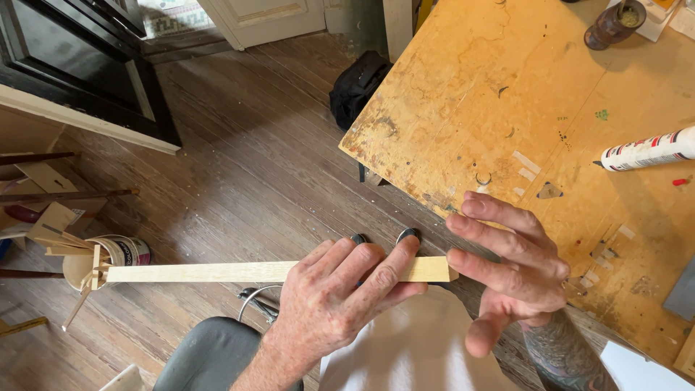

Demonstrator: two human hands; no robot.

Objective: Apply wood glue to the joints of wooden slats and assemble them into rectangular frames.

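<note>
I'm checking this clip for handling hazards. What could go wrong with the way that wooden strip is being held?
The left hand grips the wooden strip near one end only, so the long free end could swing into the bucket of offcuts. The right hand touches the strip's end with open fingers; a slip might mean splinters. The caulk tube could roll on the workbench.

Strip (239,272): pale bare wood, smooth, matt. Desk (463,108): yellowed plywood, scuffed, stained. Floor (239,166): worn wooden boards, dull. Tube (648,150): glossy white plastic.
</note>
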